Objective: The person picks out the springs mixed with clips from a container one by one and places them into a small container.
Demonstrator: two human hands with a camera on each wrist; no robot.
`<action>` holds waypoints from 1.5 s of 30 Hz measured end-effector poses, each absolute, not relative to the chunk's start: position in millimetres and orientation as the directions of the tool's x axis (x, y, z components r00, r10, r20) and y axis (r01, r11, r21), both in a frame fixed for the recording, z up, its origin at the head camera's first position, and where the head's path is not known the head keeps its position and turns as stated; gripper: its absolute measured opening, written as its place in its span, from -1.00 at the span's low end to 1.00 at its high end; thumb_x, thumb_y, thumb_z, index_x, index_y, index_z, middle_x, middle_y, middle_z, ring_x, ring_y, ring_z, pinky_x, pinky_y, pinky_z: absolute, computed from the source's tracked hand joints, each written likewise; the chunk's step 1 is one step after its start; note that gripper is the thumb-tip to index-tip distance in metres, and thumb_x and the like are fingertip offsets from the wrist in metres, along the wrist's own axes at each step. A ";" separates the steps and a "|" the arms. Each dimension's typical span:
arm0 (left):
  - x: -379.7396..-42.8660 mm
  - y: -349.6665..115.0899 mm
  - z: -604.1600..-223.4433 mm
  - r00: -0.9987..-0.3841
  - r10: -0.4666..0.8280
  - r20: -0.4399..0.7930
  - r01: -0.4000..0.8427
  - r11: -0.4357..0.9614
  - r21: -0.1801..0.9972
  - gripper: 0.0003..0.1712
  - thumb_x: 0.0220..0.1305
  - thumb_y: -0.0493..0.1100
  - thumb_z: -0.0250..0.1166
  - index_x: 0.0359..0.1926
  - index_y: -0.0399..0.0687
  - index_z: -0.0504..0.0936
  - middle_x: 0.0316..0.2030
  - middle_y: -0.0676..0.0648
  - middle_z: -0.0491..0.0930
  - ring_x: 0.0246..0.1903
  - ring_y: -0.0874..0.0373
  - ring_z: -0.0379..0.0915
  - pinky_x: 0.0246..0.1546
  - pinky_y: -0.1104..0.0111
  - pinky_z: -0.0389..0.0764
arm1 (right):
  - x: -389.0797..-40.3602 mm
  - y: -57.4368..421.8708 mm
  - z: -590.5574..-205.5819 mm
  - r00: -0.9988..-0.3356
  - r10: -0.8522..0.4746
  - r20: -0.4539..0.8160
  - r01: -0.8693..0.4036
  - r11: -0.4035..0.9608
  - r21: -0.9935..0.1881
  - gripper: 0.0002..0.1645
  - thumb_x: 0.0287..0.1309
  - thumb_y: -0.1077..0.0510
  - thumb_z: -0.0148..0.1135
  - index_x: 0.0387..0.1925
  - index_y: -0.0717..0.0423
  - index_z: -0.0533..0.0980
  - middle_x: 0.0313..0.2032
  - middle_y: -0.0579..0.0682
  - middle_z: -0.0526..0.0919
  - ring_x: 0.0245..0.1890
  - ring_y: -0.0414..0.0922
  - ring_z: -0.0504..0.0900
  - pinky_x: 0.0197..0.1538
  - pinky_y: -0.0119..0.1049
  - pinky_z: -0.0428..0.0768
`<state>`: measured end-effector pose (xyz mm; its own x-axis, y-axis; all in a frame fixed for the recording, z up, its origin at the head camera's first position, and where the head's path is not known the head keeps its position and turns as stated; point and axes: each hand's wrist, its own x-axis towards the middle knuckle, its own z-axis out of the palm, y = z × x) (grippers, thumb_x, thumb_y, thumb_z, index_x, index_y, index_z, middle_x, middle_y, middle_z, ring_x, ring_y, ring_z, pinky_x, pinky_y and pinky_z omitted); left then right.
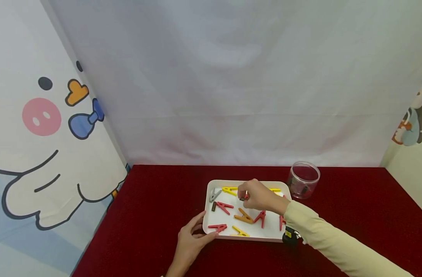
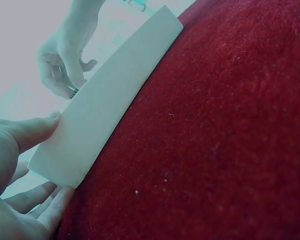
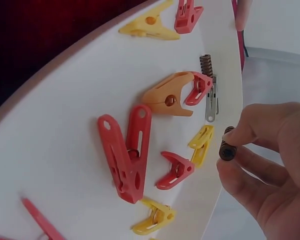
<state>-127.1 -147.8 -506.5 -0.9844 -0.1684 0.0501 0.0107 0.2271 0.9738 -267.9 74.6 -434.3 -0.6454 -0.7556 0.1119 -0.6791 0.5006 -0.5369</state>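
Between thumb and fingertips, my right hand [image 1: 257, 195] pinches a dark coil spring [image 3: 228, 145] above the far part of a shallow white tray [image 1: 249, 237]. My left hand [image 1: 190, 240] holds the tray's near left corner, thumb at the front rim and fingers against the outside. Inside lie spring clips: red [image 3: 125, 155], yellow [image 1: 240, 231], orange [image 1: 244, 216] and a grey one [image 1: 215, 195] at the far left. A second dark spring [image 1: 214, 206] lies near the left wall, beside a red clip [image 1: 225, 207].
Just behind the tray's far right corner stands a clear round jar [image 1: 303, 177] with dark pieces low inside. The dark red tablecloth [image 1: 155, 200] runs back to a pale curtain [image 1: 249, 96]. A cartoon-printed curtain [image 1: 34, 173] hangs at left.
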 end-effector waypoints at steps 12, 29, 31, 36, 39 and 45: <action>-126.9 -148.2 -506.1 -0.984 -0.179 0.027 -0.014 0.223 0.975 -0.19 -0.12 -0.14 0.56 0.23 -0.06 0.48 0.06 -0.20 0.52 -0.08 0.01 0.49 -0.25 0.38 0.56 | -266.0 85.8 -431.2 -0.646 -0.748 0.150 -0.690 0.490 -0.533 -0.83 -0.16 0.43 0.30 -0.54 0.11 0.58 -0.58 -0.15 0.52 -0.54 -0.20 0.40 -0.49 -0.40 0.43; -127.4 -147.0 -506.9 -0.984 -0.179 0.024 -0.014 0.208 0.978 -0.18 -0.12 -0.14 0.56 0.24 -0.02 0.47 0.08 -0.18 0.52 -0.06 0.02 0.48 -0.24 0.37 0.56 | -263.0 102.7 -424.4 -0.669 -0.720 0.185 -0.687 0.504 -0.524 -0.78 -0.20 0.41 0.32 -0.54 0.03 0.57 -0.55 -0.13 0.56 -0.58 -0.23 0.42 -0.56 -0.41 0.43; -127.4 -147.0 -507.4 -0.984 -0.177 0.026 -0.010 0.201 0.979 -0.17 -0.12 -0.15 0.56 0.24 -0.03 0.46 0.08 -0.19 0.51 -0.06 0.01 0.48 -0.24 0.37 0.56 | -262.8 104.1 -423.6 -0.677 -0.714 0.178 -0.681 0.516 -0.520 -0.78 -0.21 0.41 0.32 -0.54 0.04 0.57 -0.56 -0.16 0.54 -0.59 -0.23 0.41 -0.56 -0.41 0.42; -127.6 -147.0 -509.0 -0.983 -0.181 0.024 -0.014 0.208 0.978 -0.17 -0.13 -0.15 0.56 0.24 -0.07 0.46 0.07 -0.21 0.51 -0.08 0.01 0.49 -0.26 0.40 0.56 | -261.1 108.0 -421.2 -0.682 -0.713 0.164 -0.672 0.523 -0.524 -0.81 -0.21 0.40 0.30 -0.52 0.08 0.59 -0.55 -0.16 0.53 -0.58 -0.20 0.42 -0.55 -0.40 0.43; -127.3 -146.8 -508.5 -0.982 -0.185 0.025 -0.015 0.213 0.977 -0.18 -0.13 -0.15 0.56 0.24 -0.08 0.47 0.06 -0.21 0.51 -0.09 0.01 0.49 -0.26 0.41 0.55 | -260.3 111.0 -419.6 -0.683 -0.713 0.159 -0.670 0.524 -0.526 -0.80 -0.19 0.39 0.29 -0.51 0.05 0.59 -0.54 -0.15 0.55 -0.58 -0.20 0.43 -0.54 -0.39 0.45; -128.0 -146.3 -507.9 -0.983 -0.183 0.030 -0.011 0.221 0.975 -0.17 -0.13 -0.14 0.57 0.24 -0.08 0.47 0.07 -0.21 0.51 -0.09 0.01 0.50 -0.25 0.41 0.56 | -260.1 116.6 -416.9 -0.690 -0.707 0.156 -0.665 0.533 -0.524 -0.78 -0.16 0.39 0.30 -0.49 0.00 0.58 -0.52 -0.12 0.57 -0.56 -0.19 0.45 -0.52 -0.39 0.47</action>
